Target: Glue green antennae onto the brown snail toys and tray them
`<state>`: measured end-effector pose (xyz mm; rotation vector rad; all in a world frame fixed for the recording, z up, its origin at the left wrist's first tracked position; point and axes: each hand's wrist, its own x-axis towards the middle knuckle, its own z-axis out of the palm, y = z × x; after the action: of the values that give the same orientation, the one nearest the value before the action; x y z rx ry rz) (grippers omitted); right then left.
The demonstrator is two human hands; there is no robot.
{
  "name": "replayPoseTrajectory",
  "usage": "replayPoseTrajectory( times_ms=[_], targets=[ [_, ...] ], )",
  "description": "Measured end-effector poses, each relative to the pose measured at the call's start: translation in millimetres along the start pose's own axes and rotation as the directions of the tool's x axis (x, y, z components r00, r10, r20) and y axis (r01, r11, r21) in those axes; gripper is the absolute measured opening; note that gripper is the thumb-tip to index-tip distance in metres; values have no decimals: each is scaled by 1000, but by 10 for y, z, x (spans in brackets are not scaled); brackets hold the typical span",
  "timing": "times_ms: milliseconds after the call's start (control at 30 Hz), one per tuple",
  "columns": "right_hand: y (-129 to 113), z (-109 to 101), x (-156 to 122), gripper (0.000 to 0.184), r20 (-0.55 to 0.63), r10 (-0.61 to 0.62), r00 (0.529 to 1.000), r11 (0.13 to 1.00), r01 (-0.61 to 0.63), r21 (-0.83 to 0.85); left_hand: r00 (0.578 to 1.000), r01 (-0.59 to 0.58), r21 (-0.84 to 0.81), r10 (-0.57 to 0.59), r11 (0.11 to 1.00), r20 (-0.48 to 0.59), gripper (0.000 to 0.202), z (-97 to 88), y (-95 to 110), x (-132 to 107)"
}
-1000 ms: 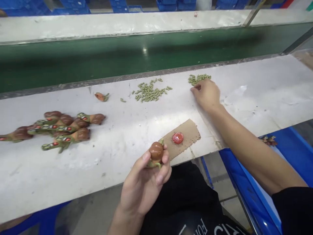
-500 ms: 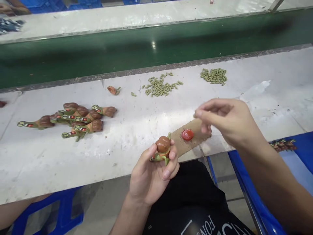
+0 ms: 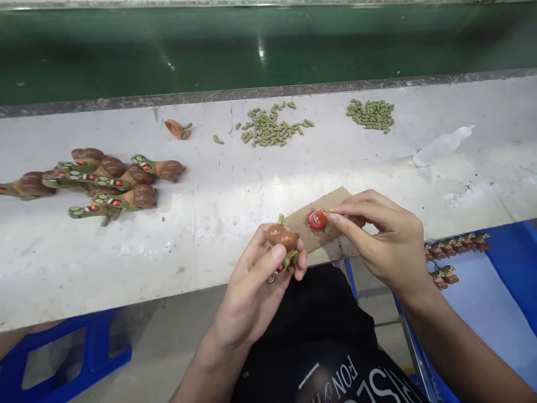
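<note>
the figurine (image 3: 282, 237) sits within your left grip (image 3: 254, 288), thumb and fingers curled around it. your right grip (image 3: 384, 240) pinches a barely visible green piece (image 3: 329, 212) at the edge of the red blob (image 3: 316, 219).

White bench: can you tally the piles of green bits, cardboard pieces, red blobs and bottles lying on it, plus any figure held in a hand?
Piles of green bits: 2
Cardboard piece: 1
Red blob: 1
Translucent bottle: 1
Figure in the left hand: 1
Total: 6
</note>
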<state>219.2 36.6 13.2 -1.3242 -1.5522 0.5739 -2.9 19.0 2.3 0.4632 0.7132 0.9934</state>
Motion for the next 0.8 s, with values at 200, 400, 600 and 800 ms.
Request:
replayPoseTrajectory(
  times_ms=[200,400,600,800],
  targets=[
    [33,35,-45,21,16,-40,999,999,40,-23,999,11,-23,-10,1000,50,11,4,-15,1],
    [36,33,-67,22,-13,-79,997,996,78,-46,998,-27,40,24,999,64,11,32,30,40],
    [-53,41,-154,18,-94,232,968,936,-196,292,992,-127,270,120,955,44,12,18,-35,39],
    [-118,78,-220,5,146,422,895,692,-422,585,985,-169,340,153,925,75,8,79,-80,38]
  ],
)
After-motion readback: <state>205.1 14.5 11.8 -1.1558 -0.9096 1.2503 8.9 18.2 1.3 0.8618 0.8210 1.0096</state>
